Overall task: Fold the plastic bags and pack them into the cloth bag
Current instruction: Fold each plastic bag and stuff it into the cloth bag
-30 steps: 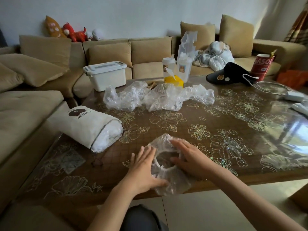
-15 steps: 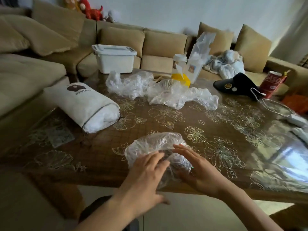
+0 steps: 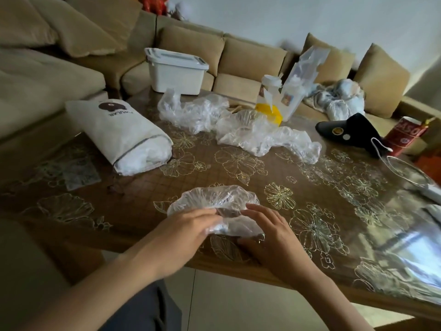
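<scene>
Nearer than the cloth bag and to its right, a crumpled clear plastic bag lies on the tabletop. Both hands pinch it: the left hand curls its fingers over the left side, and the right hand holds the right side between fingers and thumb. Right of the cloth bag and farther back lies a heap of loose plastic bags. Behind it stands a white lidded box.

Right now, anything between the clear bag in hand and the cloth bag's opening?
Nothing visible. The left hand and right hand hold the clear bag; only bare table lies between it and the cloth bag, whose stuffed open end faces the near edge.
</scene>
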